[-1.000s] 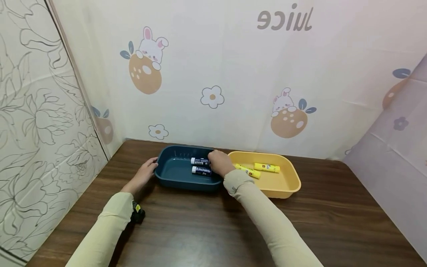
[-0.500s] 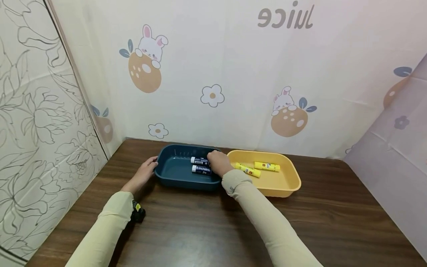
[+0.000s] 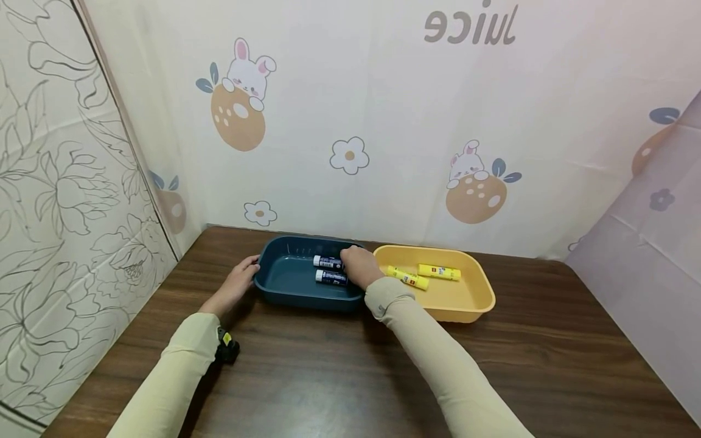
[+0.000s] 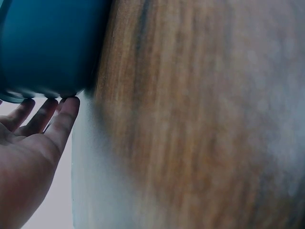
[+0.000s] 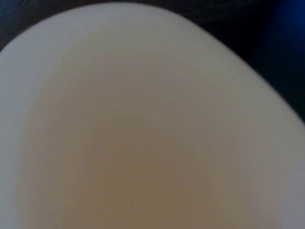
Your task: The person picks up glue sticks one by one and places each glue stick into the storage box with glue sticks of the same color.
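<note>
A dark blue tray (image 3: 306,300) stands near the back of the table in the head view. At its left end my left hand (image 3: 232,289) touches the outer wall; in the left wrist view the fingers (image 4: 64,119) are nearly straight against it. My right hand (image 3: 361,266) is curled over the tray's right end and grips the rim there, its fingertips hidden. Inside, beside that hand, lie two dark blue glue sticks, the back one (image 3: 327,262) and the front one (image 3: 331,277), both with white caps to the left. Their right ends are partly covered.
Right of the blue tray stands a yellow tray (image 3: 465,316) holding two yellow glue sticks (image 3: 439,271). The right sleeve (image 3: 432,347) passes in front of its left corner. A patterned curtain (image 3: 350,109) hangs behind the brown wooden table (image 3: 306,377).
</note>
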`<move>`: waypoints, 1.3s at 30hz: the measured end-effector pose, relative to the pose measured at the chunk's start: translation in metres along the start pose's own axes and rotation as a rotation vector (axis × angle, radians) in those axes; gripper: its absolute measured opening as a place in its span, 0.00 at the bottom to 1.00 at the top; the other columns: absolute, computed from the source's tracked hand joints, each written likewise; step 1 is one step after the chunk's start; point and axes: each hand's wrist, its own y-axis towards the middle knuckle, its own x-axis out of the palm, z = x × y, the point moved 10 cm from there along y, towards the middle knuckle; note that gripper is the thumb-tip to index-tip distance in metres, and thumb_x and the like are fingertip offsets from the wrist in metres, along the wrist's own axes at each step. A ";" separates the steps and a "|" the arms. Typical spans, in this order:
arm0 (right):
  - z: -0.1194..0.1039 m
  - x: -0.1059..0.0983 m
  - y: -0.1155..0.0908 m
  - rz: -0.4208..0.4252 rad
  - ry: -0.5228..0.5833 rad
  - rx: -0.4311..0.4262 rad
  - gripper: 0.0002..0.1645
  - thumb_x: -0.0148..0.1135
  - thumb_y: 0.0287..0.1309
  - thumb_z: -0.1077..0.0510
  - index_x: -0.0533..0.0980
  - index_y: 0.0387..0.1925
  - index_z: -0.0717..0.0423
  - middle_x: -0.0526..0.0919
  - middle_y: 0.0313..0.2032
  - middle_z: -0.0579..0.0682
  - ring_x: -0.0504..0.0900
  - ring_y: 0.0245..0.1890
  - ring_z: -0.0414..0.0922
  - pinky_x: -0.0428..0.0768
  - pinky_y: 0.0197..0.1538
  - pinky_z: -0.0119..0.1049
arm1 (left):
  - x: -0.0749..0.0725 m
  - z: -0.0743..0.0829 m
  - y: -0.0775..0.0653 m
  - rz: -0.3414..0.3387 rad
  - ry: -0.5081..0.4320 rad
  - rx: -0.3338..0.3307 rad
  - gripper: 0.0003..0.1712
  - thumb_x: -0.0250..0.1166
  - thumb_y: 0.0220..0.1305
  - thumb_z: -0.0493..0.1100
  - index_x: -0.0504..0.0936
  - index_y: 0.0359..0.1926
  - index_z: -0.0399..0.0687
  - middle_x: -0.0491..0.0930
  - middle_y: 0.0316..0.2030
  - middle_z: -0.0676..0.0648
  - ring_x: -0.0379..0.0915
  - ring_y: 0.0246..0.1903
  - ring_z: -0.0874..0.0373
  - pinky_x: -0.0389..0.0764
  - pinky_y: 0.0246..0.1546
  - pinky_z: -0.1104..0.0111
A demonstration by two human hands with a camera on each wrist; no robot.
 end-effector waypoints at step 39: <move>-0.003 -0.019 -0.011 -0.006 0.032 0.005 0.05 0.60 0.58 0.63 0.80 0.37 0.59 0.81 0.34 0.52 0.77 0.32 0.44 0.80 0.41 0.38 | -0.002 -0.009 0.000 -0.009 0.003 -0.031 0.30 0.35 0.76 0.43 0.47 0.72 0.33 0.47 0.70 0.29 0.47 0.68 0.38 0.56 0.64 0.47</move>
